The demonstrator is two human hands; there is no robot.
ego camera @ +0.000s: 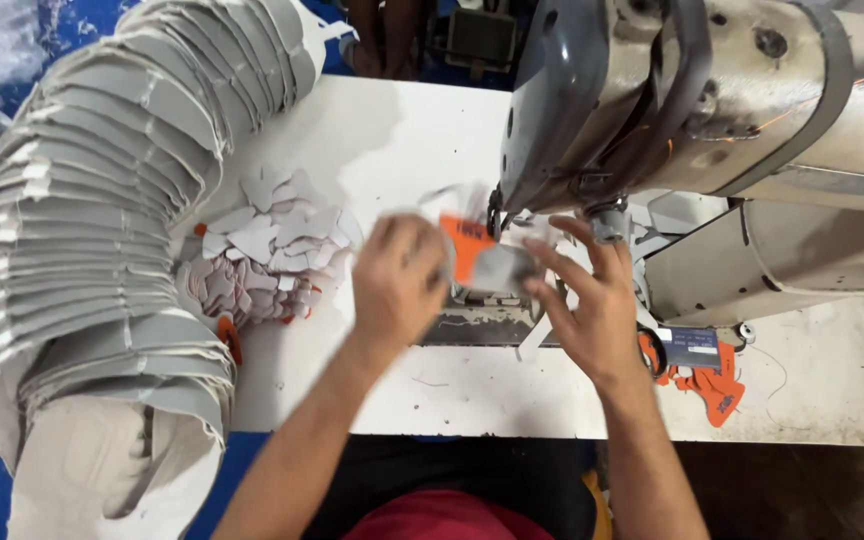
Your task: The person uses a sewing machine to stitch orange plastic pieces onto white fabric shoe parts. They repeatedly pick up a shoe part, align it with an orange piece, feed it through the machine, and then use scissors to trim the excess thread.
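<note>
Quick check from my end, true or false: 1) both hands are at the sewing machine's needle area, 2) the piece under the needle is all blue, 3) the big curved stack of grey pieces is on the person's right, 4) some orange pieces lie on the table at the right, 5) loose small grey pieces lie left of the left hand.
1) True: the left hand and right hand hold a grey-and-orange piece beneath the sewing machine.
2) False: it is grey with orange.
3) False: the curved grey stack is on the left.
4) True: orange pieces lie on the white table.
5) True: loose grey pieces.
</note>
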